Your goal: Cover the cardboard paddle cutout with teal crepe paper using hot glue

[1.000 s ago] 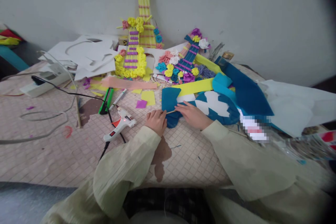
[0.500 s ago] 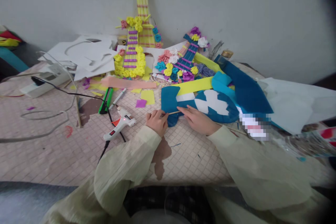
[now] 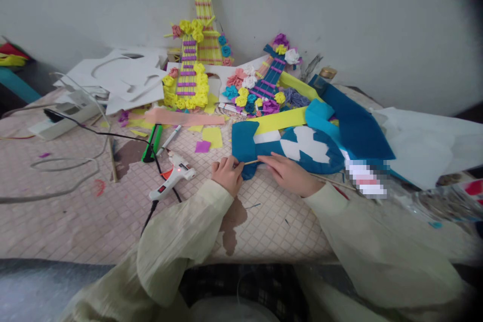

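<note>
A thin wooden stick (image 3: 250, 162) lies across the narrow end of a guitar-shaped cutout (image 3: 267, 149) covered in dark blue crepe paper with white patches. My left hand (image 3: 228, 175) is closed, its fingers curled around the left end of the stick. The fingers of my right hand (image 3: 289, 175) are pressed together, their tips on the stick's right end; its thumb is mostly hidden. Left of my hands a white glue gun (image 3: 174, 177) rests on the table, its small red light lit.
Behind stand finished paper guitars, one yellow (image 3: 187, 68) and one blue (image 3: 272, 78), with paper flowers. A green cutter (image 3: 152, 143), a white pen (image 3: 169, 141) and cables lie left. Dark blue paper (image 3: 354, 118) and plastic wrapping (image 3: 445, 204) are at the right.
My right hand has shifted slightly to the right, its fingertips still on the stick's end. My left hand keeps its grip. The view has tilted a little.
</note>
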{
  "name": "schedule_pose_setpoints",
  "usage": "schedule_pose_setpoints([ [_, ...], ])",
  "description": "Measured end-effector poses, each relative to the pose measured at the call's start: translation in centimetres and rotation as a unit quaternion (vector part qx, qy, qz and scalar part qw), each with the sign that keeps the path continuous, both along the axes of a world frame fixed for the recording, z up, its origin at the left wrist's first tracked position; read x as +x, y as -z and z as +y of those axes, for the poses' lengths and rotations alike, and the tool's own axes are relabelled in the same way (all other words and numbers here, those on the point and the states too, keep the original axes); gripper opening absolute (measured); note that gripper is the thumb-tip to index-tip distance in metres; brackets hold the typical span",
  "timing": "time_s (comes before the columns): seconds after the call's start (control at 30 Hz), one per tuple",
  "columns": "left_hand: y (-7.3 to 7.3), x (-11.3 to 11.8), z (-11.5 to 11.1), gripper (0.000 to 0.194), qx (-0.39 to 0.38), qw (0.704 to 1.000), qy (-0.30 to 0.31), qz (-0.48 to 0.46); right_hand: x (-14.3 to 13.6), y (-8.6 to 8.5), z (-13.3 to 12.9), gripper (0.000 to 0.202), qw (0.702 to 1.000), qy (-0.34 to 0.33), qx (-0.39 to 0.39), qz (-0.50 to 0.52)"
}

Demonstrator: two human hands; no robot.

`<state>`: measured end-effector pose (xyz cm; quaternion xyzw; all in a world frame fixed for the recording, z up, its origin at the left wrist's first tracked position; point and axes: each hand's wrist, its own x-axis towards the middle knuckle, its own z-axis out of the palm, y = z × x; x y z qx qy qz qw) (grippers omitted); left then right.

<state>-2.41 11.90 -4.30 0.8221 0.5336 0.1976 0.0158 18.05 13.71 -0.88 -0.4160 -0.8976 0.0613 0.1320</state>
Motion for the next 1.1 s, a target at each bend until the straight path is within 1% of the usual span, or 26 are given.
schedule_pose_setpoints([
  [0.27,-0.2,0.1,-0.1,0.031,-0.006,1.0,0.019,-0.001,0.2,0.2,-0.2,0.037,1.0,0.013,0.006,-0.004],
  [0.47,-0.4,0.1,-0.2,0.027,0.024,0.999,0.036,-0.01,0.0,0.2,-0.4,0.037,1.0,0.001,0.009,0.005],
  [0.6,-0.3,0.3,-0.3,0.032,0.036,0.999,0.035,0.007,-0.4,0.4,-0.6,0.039,1.0,0.0,0.015,0.018],
  [0.77,-0.1,0.4,-0.4,0.032,0.019,0.999,0.036,0.023,-1.0,0.4,-1.0,0.039,0.999,-0.009,0.039,-0.015],
  [0.93,-0.4,0.5,-0.4,0.031,0.004,0.999,0.033,0.016,-1.3,1.0,-1.4,0.041,0.998,0.02,0.053,-0.017],
  [1.1,-0.4,0.5,-0.5,0.031,0.006,0.999,0.039,0.016,-1.2,1.4,-1.9,0.043,0.998,0.044,0.038,-0.01],
])
